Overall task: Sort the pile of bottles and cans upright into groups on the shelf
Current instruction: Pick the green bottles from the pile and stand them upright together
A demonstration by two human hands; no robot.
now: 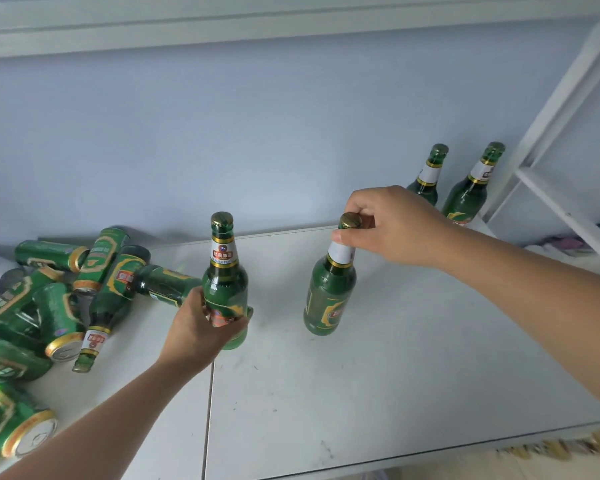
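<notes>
Grips green bottle (224, 271) low with left hand (201, 327) at frame centre; pinches second bottle (329, 299) at cap with right hand (392, 226), just right

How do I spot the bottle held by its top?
On the white shelf top, two green glass bottles are in hands near the middle. Yours is the tilted bottle on the right. Only it is pinched at its gold cap, by the right hand; the left hand grips the other bottle low down.
</notes>
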